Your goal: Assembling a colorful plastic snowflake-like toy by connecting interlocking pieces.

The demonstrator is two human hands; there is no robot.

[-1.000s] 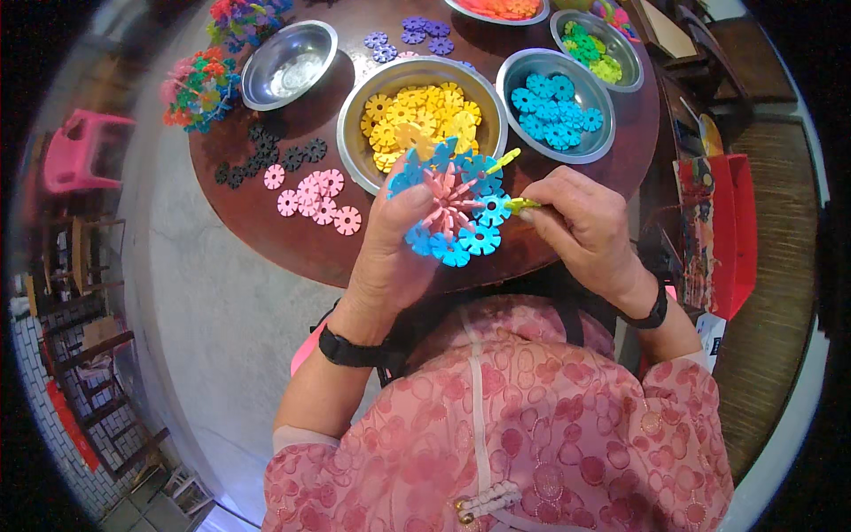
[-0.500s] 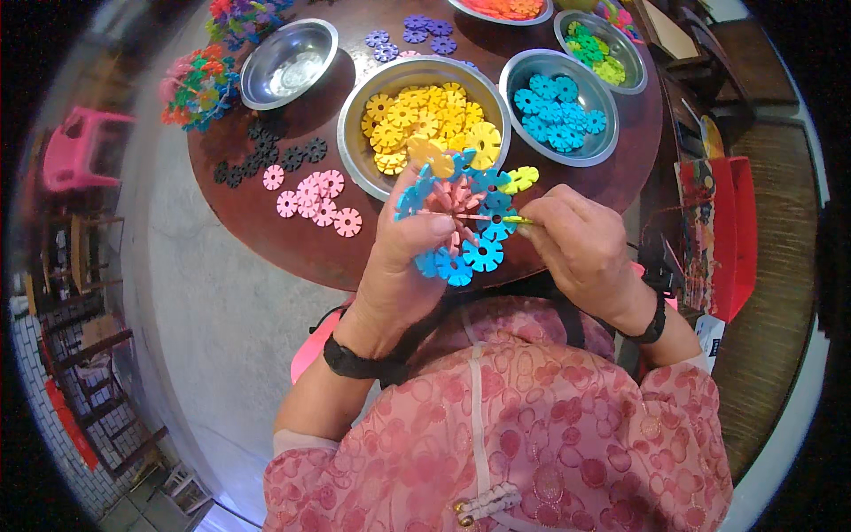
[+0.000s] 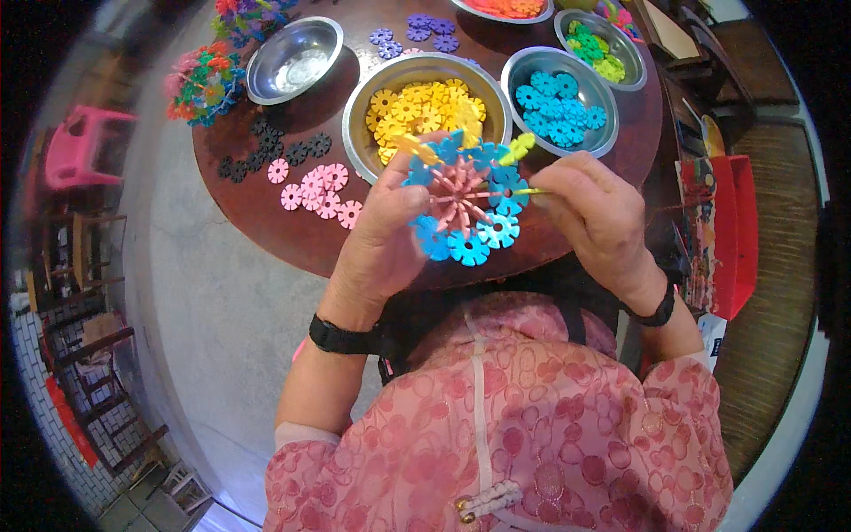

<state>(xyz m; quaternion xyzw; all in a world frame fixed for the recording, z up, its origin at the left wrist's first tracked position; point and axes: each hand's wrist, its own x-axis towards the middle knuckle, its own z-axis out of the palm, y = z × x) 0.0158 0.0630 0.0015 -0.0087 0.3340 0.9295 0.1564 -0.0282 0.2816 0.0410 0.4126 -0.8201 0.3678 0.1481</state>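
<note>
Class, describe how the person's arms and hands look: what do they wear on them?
The left hand and right hand are ungloved. Each wrist has a black band. The pink sleeves carry darker rounded shapes and end in pale cuffs.

pink-centred, blue-ringed snowflake-disc assembly [image 3: 461, 197]; yellow-green snowflake disc [image 3: 529, 191]; black snowflake discs [image 3: 257, 161] toward the brown table's [image 3: 301, 239] left edge; pink blouse [image 3: 550, 426], darker-pink circles.

Light glints in the leftmost metal bowl [image 3: 295, 62] and pales the floor [image 3: 213, 328], while fisheye curvature warps the edges.
</note>
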